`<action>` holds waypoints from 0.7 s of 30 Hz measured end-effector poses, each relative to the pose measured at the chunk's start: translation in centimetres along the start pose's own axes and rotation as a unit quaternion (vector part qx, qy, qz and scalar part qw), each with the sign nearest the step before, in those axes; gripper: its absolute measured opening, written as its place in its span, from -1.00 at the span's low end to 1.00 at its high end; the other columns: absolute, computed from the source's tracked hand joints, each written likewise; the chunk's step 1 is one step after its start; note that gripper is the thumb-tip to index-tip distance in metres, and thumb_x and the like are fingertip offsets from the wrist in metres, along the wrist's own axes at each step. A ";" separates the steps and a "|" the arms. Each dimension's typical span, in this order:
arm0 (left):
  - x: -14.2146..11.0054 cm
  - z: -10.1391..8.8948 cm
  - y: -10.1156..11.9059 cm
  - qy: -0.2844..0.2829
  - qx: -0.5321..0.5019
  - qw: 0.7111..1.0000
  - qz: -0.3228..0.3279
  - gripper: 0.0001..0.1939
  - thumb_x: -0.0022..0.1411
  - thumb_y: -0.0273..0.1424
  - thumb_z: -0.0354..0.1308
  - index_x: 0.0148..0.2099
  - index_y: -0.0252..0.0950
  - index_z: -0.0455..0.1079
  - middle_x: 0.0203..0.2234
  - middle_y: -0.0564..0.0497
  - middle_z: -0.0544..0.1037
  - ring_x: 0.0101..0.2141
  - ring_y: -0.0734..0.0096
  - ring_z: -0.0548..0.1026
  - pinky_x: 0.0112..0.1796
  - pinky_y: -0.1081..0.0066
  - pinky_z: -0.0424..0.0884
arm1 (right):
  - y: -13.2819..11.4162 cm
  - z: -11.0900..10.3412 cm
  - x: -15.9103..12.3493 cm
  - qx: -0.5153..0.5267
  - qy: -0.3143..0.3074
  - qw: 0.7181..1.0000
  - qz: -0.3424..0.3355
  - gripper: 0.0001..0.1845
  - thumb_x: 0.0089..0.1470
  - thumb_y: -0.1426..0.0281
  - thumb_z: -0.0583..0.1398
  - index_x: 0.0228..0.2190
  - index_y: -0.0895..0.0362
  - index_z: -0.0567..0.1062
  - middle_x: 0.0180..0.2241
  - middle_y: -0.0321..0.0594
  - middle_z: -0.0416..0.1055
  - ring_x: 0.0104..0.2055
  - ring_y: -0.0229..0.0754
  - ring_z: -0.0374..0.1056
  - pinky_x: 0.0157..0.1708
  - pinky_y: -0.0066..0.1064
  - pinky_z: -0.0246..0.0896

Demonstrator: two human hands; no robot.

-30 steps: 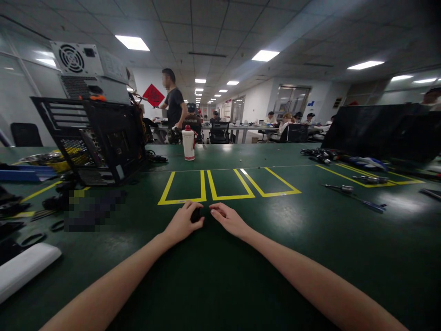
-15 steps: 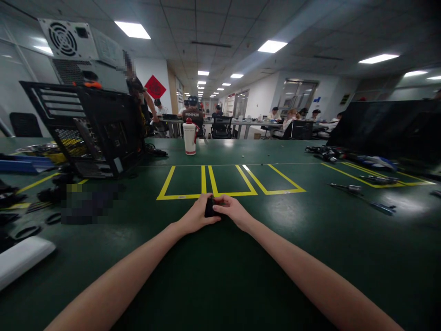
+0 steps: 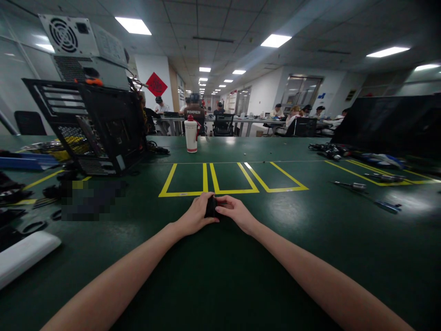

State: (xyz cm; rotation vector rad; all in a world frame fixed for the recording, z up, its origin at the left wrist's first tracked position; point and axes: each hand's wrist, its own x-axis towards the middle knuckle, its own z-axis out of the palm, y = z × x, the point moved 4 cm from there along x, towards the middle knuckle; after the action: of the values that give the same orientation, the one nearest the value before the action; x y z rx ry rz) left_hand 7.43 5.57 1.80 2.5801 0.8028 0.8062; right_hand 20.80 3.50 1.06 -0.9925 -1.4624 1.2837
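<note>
Both my hands meet on the green table mat (image 3: pixel 220 276), just in front of the yellow taped boxes (image 3: pixel 230 178). My left hand (image 3: pixel 197 215) is closed round a small black object (image 3: pixel 210 207), which I cannot make out further. My right hand (image 3: pixel 236 213) pinches the same object from the right, fingertips pressed on it. The object stands between the two hands, mostly hidden by the fingers.
A black open computer case (image 3: pixel 93 126) with a grey power supply (image 3: pixel 82 46) on top stands at the left. A white bottle (image 3: pixel 191 134) is behind the boxes. Screwdrivers (image 3: pixel 351 185) and cables lie at the right, a white bar (image 3: pixel 24 256) at near left. People sit at far tables.
My right hand has closed in from beside the object and now pinches it together with the left hand. A standing person at the back left has walked out of sight.
</note>
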 end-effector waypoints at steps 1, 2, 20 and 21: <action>0.0 -0.1 0.1 -0.003 0.010 1.000 0.010 -0.35 0.00 -0.27 0.14 0.07 -0.22 -0.11 -0.04 -0.11 0.16 -0.02 0.16 0.17 -0.03 0.12 0.13 | -0.1 0.1 -0.1 0.001 0.001 1.000 -0.018 -0.67 -0.19 0.41 0.20 -0.27 0.11 0.34 -0.22 -0.24 0.30 -0.13 -0.18 0.25 -0.08 -0.22 0.12; 0.0 -0.2 0.3 -0.008 0.020 1.000 0.019 -0.36 0.02 -0.27 0.12 0.08 -0.22 -0.13 -0.03 -0.12 0.15 -0.01 0.16 0.16 -0.02 0.11 0.11 | -0.2 0.2 -0.1 0.001 0.001 0.999 -0.032 -0.68 -0.19 0.43 0.20 -0.28 0.10 0.34 -0.22 -0.25 0.30 -0.12 -0.19 0.24 -0.08 -0.23 0.12; -0.3 0.2 -0.1 0.004 0.082 0.996 0.023 -0.36 0.05 -0.29 0.10 0.09 -0.21 -0.16 -0.01 -0.12 0.17 0.02 0.18 0.14 0.01 0.08 0.01 | 0.1 0.9 0.0 0.005 -0.012 0.999 -0.048 -0.68 -0.19 0.38 0.20 -0.28 0.09 0.32 -0.23 -0.28 0.29 -0.15 -0.22 0.25 -0.10 -0.28 0.14; -0.4 0.1 -0.1 0.006 0.084 0.996 0.026 -0.36 0.05 -0.29 0.10 0.10 -0.22 -0.16 -0.01 -0.12 0.17 0.02 0.18 0.13 0.01 0.09 0.01 | 0.1 0.9 0.0 0.005 -0.007 0.999 -0.050 -0.70 -0.17 0.37 0.19 -0.30 0.08 0.32 -0.24 -0.28 0.30 -0.16 -0.22 0.25 -0.10 -0.28 0.14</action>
State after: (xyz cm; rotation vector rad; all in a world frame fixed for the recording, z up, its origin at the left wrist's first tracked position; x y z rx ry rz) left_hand 7.22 5.40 1.53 2.7559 0.8438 0.8006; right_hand 19.96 3.28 0.93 -0.8944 -1.4955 1.2275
